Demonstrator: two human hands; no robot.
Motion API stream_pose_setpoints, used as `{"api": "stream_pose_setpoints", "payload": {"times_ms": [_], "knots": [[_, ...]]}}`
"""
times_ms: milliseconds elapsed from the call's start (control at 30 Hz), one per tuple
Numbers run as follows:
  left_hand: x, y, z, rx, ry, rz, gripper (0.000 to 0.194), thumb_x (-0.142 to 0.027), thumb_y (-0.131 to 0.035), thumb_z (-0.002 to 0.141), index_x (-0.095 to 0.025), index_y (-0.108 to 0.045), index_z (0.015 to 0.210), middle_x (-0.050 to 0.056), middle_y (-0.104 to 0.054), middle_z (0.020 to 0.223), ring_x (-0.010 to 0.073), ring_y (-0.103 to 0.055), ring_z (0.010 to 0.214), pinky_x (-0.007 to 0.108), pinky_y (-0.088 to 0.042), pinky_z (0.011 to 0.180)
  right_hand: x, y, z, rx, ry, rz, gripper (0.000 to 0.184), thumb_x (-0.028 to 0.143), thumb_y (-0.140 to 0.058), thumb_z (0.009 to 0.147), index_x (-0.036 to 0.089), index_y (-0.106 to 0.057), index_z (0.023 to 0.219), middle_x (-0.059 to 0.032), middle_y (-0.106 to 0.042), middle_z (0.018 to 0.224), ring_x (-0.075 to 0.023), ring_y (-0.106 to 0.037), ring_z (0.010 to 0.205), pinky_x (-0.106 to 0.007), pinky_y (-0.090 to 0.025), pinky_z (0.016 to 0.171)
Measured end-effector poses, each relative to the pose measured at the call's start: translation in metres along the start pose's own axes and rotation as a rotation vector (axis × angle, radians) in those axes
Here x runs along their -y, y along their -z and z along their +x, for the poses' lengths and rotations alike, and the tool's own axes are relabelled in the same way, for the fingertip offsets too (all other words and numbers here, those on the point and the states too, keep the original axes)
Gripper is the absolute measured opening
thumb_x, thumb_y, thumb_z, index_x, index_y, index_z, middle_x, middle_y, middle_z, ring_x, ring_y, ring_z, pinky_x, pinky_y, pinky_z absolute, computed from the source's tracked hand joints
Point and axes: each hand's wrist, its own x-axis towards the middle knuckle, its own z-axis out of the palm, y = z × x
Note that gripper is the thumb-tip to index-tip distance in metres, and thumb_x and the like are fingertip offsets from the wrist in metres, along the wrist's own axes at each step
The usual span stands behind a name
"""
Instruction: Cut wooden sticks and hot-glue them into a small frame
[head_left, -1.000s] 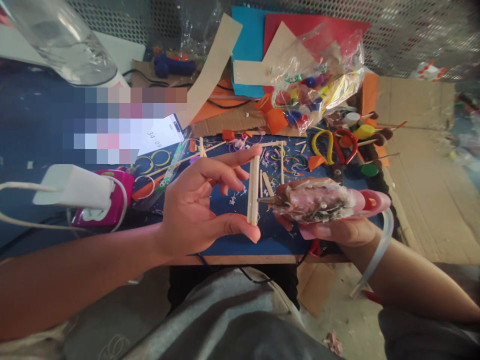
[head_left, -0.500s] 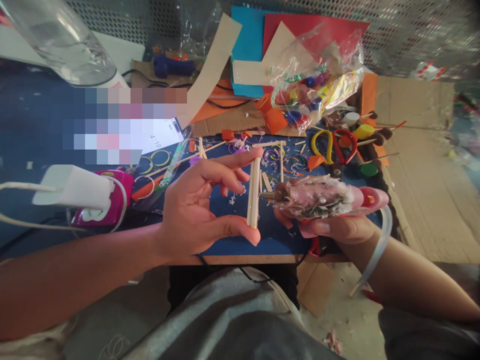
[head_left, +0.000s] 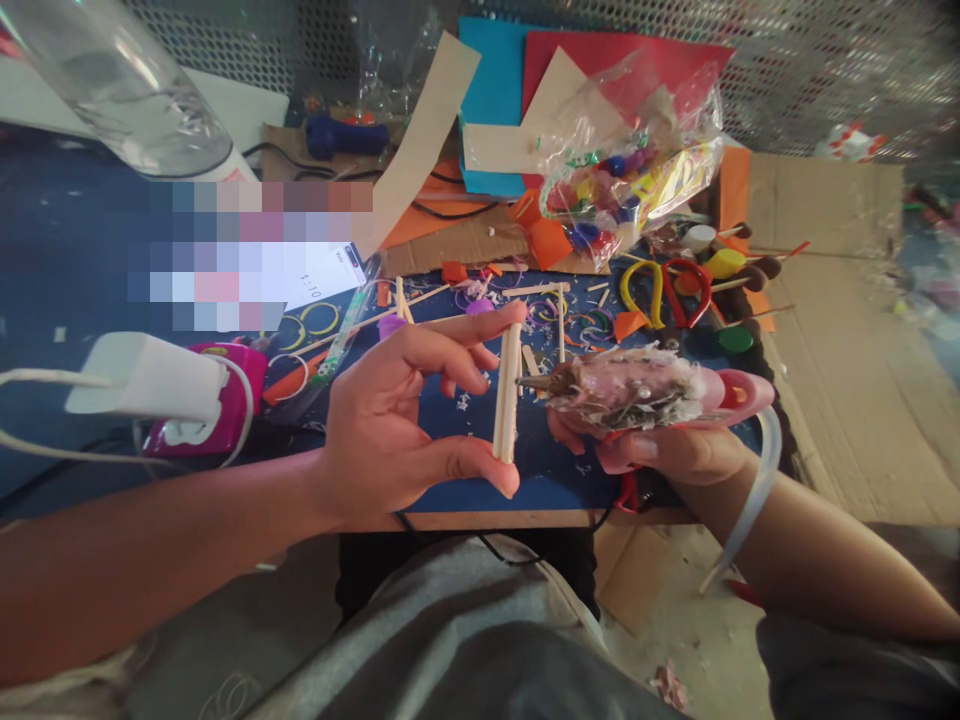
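Observation:
Between the thumb and index fingertip of my left hand [head_left: 409, 410], a short bundle of thin wooden sticks [head_left: 508, 395] is pinched by its two ends, standing nearly upright in view. My right hand [head_left: 686, 455] is wrapped round the handle of a pink hot glue gun [head_left: 630, 388], its body crusted with stringy dried glue. The metal nozzle [head_left: 534, 382] points left at the right side of the sticks, close to their middle; whether it touches them I cannot tell. A clear glue stick [head_left: 754, 500] pokes out of the gun's back and hangs down over my right wrist.
A pink power socket [head_left: 251, 375] with a white charger [head_left: 146, 385] stands left, below a phone [head_left: 326, 275] and a water bottle [head_left: 150, 90]. Loose sticks and paper scraps litter the blue tabletop. Behind lies a plastic bag of colourful bits [head_left: 630, 170]; cardboard [head_left: 847, 380] lies right.
The glue gun's nozzle has shifted slightly up and left along the sticks. My left hand and the sticks have barely moved.

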Motion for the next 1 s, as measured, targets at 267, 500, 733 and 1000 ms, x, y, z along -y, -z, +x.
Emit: {"api": "stream_pose_setpoints", "payload": {"times_ms": [267,500,733,1000], "knots": [[0.000,-0.002,0.001,-0.010,-0.016,0.022,0.058,-0.056,-0.106,0.072,-0.027,-0.075,0.112,0.011,-0.081,0.145,0.0278,-0.086,0.106,0.038,-0.070,0.072,-0.007,0.009,0.004,0.080,0.064,0.016,0.049,0.045,-0.080,0.098,0.050,-0.076,0.147,0.0034,-0.075,0.088,-0.0147,-0.062,0.064,-0.029,-0.049,0.057],[-0.004,-0.001,0.004,0.009,-0.027,0.044,0.058,-0.055,-0.107,0.071,-0.027,-0.075,0.110,0.012,-0.082,0.144,0.0304,-0.086,0.107,0.039,-0.069,0.071,-0.006,0.005,0.001,0.042,0.011,0.076,0.048,0.043,-0.079,0.096,0.051,-0.077,0.143,0.0049,-0.070,0.078,-0.0119,-0.053,0.054,-0.025,-0.043,0.047],[-0.004,-0.001,0.004,0.038,-0.073,0.020,0.058,-0.048,-0.107,0.073,-0.024,-0.076,0.116,0.016,-0.080,0.147,0.0330,-0.084,0.118,0.041,-0.070,0.075,-0.011,0.006,-0.005,-0.028,-0.076,0.109,0.043,0.046,-0.082,0.091,0.046,-0.082,0.134,0.0048,-0.063,0.069,-0.0133,-0.053,0.053,-0.024,-0.047,0.043],[-0.008,-0.003,0.003,0.029,-0.006,0.005,0.056,-0.050,-0.107,0.073,-0.027,-0.076,0.114,0.012,-0.079,0.149,0.0346,-0.083,0.119,0.046,-0.070,0.079,-0.019,0.013,-0.014,-0.088,-0.108,0.091,0.044,0.050,-0.082,0.087,0.036,-0.082,0.129,0.0043,-0.058,0.068,-0.0139,-0.052,0.054,-0.030,-0.056,0.048]]}}
